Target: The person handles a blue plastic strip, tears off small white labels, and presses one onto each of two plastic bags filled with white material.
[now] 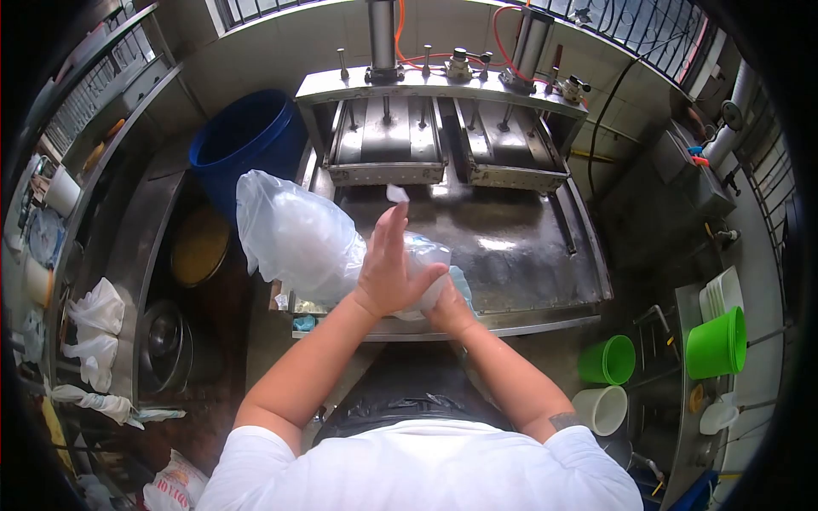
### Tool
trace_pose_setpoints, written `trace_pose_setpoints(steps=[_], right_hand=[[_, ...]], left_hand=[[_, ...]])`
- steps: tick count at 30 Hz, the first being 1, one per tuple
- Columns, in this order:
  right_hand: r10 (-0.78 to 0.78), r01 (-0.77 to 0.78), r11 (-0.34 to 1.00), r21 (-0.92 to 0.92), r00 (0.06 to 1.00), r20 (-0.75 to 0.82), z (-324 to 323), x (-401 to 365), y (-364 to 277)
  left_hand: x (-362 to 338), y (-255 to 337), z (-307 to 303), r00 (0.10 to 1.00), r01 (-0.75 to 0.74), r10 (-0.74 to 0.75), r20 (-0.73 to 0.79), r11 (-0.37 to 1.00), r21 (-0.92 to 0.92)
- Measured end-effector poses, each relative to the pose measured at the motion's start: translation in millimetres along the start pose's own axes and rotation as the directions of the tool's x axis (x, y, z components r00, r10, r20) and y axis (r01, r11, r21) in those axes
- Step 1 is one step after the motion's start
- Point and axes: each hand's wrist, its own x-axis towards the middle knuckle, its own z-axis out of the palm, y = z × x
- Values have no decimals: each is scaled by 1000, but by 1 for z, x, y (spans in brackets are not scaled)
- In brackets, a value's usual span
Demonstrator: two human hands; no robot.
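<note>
1. Far left: white plastic bags (95, 328) lie on a metal shelf unit, partly overhanging its edge
2. Left: a blue barrel (247, 149) stands beside the steel surface (511, 285); a lidded metal pot (164, 334) sits nearer the wearer
3. Left of centre: a clear plastic bag (298, 234), bulging with whitish contents, lies at a slant above the left part of the surface, its narrower end running towards the hands
4. Centre: the left hand (387, 277) is against the bag, fingers raised and thumb extended to the right; its grip is open
5. Centre: a small white piece (397, 194) shows just beyond the left fingertips; contact cannot be determined
6. Centre: the right hand (449, 307) is at the narrower end of the bag, partly behind the left thumb; its fingers are hidden, so its grip cannot be determined
7. Beyond the hands: a metal press (366, 88) with two rectangular trays stands at the rear of the surface
8. Right: two green buckets (716, 343) and a white bucket (599, 411) are well apart from the hands
</note>
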Motion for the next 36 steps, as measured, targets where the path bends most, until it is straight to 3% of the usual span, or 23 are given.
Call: trace_pose_setpoints(steps=[1, 3, 5, 7, 9, 11, 13, 15, 17, 19, 22, 25, 29, 31, 35, 36], right_hand=[[-1, 1, 1000, -27, 1000, 4, -1, 5, 5], [-45, 46, 997, -60, 999, 8, 9, 20, 27], [-95, 96, 991, -94, 995, 13, 9, 29, 27], [-35, 45, 988, -147, 997, 73, -3, 29, 11], [-7, 22, 981, -192, 997, 80, -2, 32, 12], [22, -2, 972, -236, 996, 82, -1, 31, 15], [108, -91, 977, -194, 991, 76, -1, 29, 12], [83, -73, 978, -198, 996, 43, 10, 29, 27], [61, -58, 978, -199, 998, 9, 13, 28, 29], [81, -86, 979, -184, 996, -35, 9, 24, 19], [1, -25, 983, -184, 992, -129, 10, 24, 25], [45, -82, 975, -207, 983, -178, 6, 29, 34], [127, -166, 962, -217, 975, -182, 1, 32, 23], [176, -216, 956, -201, 964, -200, 5, 34, 23], [220, -259, 938, -230, 958, -182, 9, 34, 20], [224, -261, 939, -224, 959, -176, 10, 34, 20]], left_hand=[[8, 1, -4, 1000, 0, 0, 1, 1000, -1], [24, 2, -12, 975, 55, -36, 221, 995, -81], [41, 8, -17, 964, 14, -1, 265, 999, -45], [50, 10, -13, 894, 93, -139, 425, 988, 126], [58, 10, -9, 889, 68, -128, 441, 986, 149], [64, 14, -7, 819, 121, -229, 527, 965, 232], [65, 18, -9, 810, 152, -257, 527, 960, 235], [62, 20, -11, 801, 178, -280, 529, 955, 237], [47, 11, -14, 910, 176, -167, 380, 984, 12], [26, -1, -20, 942, 107, -101, 320, 994, -4], [-2, 5, -48, 881, 322, -323, 344, 945, 61], [-29, -6, -55, 864, 366, -354, 357, 930, 36], [-31, -24, -55, 895, 330, -335, 296, 942, 66], [-10, -16, -62, 966, 181, -206, 154, 970, 160], [15, -1, -72, 976, 217, -218, -10, 969, 121], [20, 13, -78, 958, 281, -282, 56, 959, 29]])
